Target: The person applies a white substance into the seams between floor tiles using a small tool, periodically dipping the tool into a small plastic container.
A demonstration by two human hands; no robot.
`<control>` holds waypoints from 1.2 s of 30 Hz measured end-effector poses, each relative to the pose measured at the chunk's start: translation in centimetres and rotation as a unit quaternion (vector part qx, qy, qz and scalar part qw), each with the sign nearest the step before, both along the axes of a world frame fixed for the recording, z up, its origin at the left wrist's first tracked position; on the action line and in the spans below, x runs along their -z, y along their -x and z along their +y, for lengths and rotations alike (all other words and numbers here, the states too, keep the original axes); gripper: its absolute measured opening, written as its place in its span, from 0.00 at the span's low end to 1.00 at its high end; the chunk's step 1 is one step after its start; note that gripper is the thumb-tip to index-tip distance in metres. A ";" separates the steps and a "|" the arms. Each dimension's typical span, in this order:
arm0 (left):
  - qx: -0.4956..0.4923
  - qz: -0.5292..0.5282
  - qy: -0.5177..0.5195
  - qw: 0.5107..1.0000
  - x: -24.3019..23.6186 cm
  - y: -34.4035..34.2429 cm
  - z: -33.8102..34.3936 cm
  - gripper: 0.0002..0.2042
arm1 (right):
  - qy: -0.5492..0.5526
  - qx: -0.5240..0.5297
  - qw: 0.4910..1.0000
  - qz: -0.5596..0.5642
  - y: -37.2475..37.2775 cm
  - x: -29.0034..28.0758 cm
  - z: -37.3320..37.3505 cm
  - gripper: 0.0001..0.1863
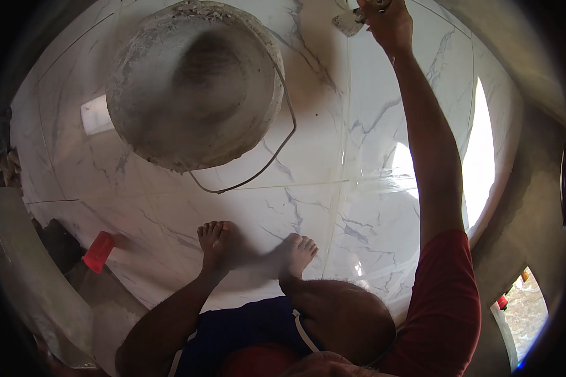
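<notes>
At the top right, my right hand reaches out on a straight arm, closed on a scraper with a flat metal blade coated in pale residue; part of it is cut off by the picture's edge. To its left a large bucket, crusted with dried grey material, stands on the marble-patterned tiles, its wire handle lowered round the near right side. The bucket's inside looks grey and shadowed; how full it is I cannot tell. My left hand is out of view.
My bare feet stand on the tiled floor before the bucket. A red plastic object lies at the left, near a dark item and a grey ledge. Grey walls curve along the right, with a bright opening low down.
</notes>
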State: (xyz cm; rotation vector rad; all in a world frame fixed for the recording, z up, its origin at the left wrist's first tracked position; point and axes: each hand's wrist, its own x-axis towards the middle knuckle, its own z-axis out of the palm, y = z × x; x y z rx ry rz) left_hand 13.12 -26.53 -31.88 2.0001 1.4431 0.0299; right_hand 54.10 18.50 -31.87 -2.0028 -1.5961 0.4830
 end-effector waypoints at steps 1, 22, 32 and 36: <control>-0.005 -0.004 0.005 1.000 -0.1 0.0 0.0 0.29 | -0.010 0.002 0.999 0.046 0.4 -0.4 1.4 0.19; -0.016 0.034 -0.004 0.999 -1.3 0.0 0.7 0.25 | 0.003 -0.036 0.991 0.126 -1.1 -4.6 3.9 0.19; 0.005 0.005 0.039 0.999 -1.3 -0.6 0.7 0.29 | 0.064 -0.181 0.980 -0.051 -0.3 -2.3 10.1 0.21; 0.010 0.003 0.033 0.999 -1.9 -0.8 0.8 0.31 | -0.027 -0.129 0.991 0.023 -0.6 -4.3 7.8 0.22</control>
